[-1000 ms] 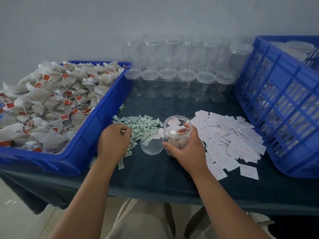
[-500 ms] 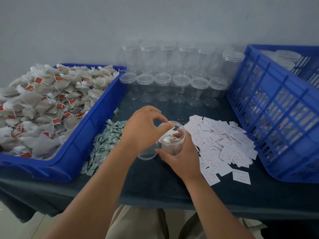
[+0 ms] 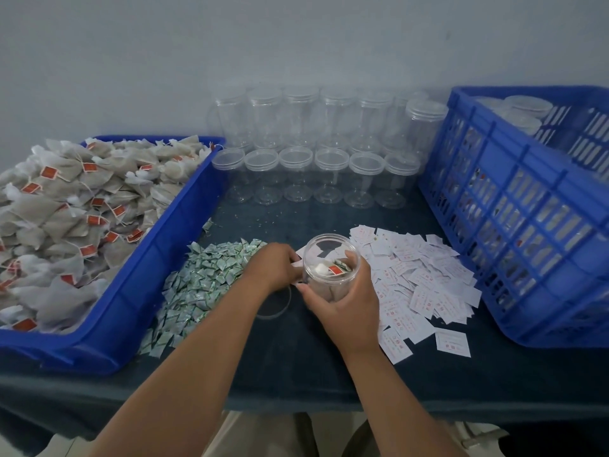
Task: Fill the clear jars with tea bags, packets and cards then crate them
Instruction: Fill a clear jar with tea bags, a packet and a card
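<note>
The right hand (image 3: 346, 308) is wrapped round the lower wall of the open jar (image 3: 326, 250), thumb on the near side and fingers curled over the right of the rim, holding it just below the centre of the frame. Inside lie tea bags, 1 red tag showing, and what looks like 1 green packet.

The left hand (image 3: 275, 268) sits just left of the jar with its fingers curled at a pale card edge. I cannot tell whether it pinches anything. 1 clear lid (image 3: 280, 303) lies flat on the table (image 3: 329, 374) between the 2 forearms.

The jar is likely thin, light plastic, stiff at the threaded rim but smooth and easy to squeeze mid-wall. A grip round the body, as here, suits it. The bags are soft and the cards flimsy.

At lower left spreads 1 heap of green packets (image 3: 204, 285). At right is 1 heap of white cards (image 3: 421, 282). Both are too many to count.

Beyond them, 6 lidded empty jars (image 3: 331, 173) stand in a front row, and at least 6 more (image 3: 301, 117) are behind. 1 blue tray (image 3: 138, 291) of tea bags (image 3: 82, 209) fills the left. 1 blue crate (image 3: 527, 225) at right shows about 3 jar lids.
</note>
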The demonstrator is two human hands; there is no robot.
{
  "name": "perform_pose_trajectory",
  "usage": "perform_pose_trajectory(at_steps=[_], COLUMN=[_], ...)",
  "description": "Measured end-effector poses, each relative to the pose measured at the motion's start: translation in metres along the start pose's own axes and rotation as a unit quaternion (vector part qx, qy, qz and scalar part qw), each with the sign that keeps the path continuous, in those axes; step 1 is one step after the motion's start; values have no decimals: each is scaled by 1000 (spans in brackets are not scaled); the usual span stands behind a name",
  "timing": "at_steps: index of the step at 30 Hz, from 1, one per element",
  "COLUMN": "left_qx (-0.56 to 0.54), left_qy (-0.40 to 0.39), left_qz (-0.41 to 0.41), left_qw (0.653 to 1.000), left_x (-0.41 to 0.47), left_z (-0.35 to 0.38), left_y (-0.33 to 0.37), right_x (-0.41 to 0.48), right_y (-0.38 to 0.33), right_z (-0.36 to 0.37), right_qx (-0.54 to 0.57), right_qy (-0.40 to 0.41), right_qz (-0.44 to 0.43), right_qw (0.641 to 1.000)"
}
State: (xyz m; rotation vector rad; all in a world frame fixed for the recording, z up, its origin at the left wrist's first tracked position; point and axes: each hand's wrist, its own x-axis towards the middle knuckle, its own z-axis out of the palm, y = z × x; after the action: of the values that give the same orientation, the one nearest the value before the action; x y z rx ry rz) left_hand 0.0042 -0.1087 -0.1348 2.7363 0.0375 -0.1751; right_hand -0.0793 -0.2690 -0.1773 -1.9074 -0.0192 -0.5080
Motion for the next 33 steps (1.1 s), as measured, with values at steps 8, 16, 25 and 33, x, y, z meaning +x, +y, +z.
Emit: perform_pose_trajectory(at_steps=[8,16,25,33], left_qx=[-119,-194,-339,-92], left_qy=[55,101,36,14], left_qz=[-8,-20,100,108], left_qw=[991,976,935,990], left_x=[1,-13,-56,-56], left_z=[-1,-14,-85,-60], left_y=[-2,-3,27,45], right_x=[-1,-1,0,-2], right_y=[3,0,2,-3], right_z=[-1,-2,-1,-5], right_qx=[5,3,-28,-25], right_qy=[3,-8,-20,-31], right_qz=[7,11,3,-7], right_qw=[1000,1000,999,999])
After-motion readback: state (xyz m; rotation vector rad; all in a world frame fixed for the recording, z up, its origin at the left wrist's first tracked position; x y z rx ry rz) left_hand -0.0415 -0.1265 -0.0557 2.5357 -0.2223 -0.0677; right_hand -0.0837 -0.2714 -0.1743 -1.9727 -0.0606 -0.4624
